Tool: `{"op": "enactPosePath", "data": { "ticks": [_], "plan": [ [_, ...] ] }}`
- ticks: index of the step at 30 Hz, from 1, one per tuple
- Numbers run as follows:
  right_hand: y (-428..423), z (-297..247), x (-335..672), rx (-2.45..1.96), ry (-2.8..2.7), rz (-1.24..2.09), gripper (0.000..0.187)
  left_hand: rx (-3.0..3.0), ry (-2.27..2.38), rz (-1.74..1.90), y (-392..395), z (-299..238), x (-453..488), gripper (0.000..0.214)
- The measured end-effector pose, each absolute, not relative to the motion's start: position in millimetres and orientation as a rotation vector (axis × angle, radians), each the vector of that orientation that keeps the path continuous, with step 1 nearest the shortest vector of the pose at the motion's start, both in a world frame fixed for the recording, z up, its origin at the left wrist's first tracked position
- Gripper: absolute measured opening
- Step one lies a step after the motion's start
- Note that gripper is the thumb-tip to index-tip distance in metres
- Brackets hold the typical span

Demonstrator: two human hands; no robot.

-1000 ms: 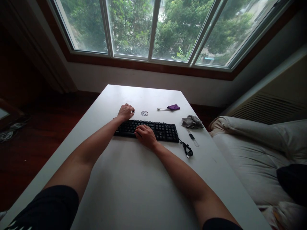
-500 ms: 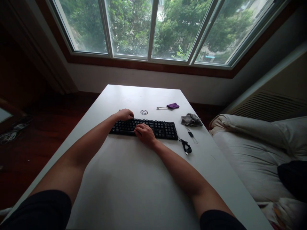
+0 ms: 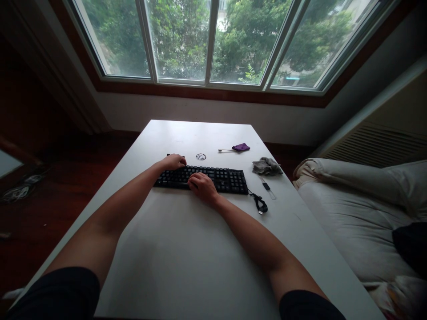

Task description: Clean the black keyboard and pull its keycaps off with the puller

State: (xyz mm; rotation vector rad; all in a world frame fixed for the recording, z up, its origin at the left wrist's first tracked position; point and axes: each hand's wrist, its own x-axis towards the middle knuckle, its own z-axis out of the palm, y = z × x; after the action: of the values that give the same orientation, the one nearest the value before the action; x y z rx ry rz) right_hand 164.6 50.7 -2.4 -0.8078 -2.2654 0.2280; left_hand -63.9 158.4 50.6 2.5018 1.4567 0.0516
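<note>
Left hand [image 3: 175, 162] closer than before to the black keyboard [image 3: 231, 180]

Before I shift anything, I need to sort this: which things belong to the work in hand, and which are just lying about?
In hand:
- keyboard: right hand on it, left hand at its far edge
- its cable

Apparently lying about:
- purple cloth
- stick
- grey bundle
- wire tool
- round item
</note>
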Motion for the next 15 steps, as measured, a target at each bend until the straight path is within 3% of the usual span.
{"op": "enactPosePath", "data": {
  "ticks": [10,15],
  "plan": [
    [49.8,-2.6,164.6,-0.797,-2.269,0.219,0.016,2.563,1.515,0.203,148.9,46.0,-63.4,0.024],
    [49.9,-2.8,164.4,-0.793,-2.269,0.215,0.016,2.367,1.502,0.16,153.8,42.7,-64.9,0.033]
  ]
}}
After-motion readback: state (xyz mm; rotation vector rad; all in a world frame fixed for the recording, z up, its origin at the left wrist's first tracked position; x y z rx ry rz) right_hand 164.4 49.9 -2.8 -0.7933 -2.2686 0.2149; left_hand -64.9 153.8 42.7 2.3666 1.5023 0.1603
